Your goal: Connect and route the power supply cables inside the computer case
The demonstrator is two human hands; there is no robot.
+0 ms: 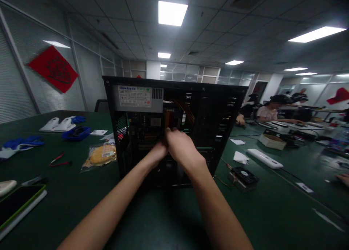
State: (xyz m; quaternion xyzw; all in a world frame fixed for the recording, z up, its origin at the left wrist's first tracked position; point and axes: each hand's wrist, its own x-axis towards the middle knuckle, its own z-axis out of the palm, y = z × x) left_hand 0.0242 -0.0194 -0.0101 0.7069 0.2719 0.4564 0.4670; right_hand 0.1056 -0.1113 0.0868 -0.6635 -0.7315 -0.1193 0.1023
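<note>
An open black computer case (218, 108) stands upright on the green table (272, 213), its side off and its circuit board, cables and grey power supply (137, 97) showing. Both my arms reach into it. My right hand (182, 148) is curled, its fingers closed around something inside the case that I cannot make out. My left hand (157, 153) sits just behind and left of it, mostly hidden by the right hand; its fingers do not show.
A fan with heatsink (244, 176) and a white power strip (264, 158) lie right of the case. On the left are a bagged snack (100, 155), red-handled cutters (60, 159), blue gloves (24, 142) and a phone (16, 202). People sit at the far right.
</note>
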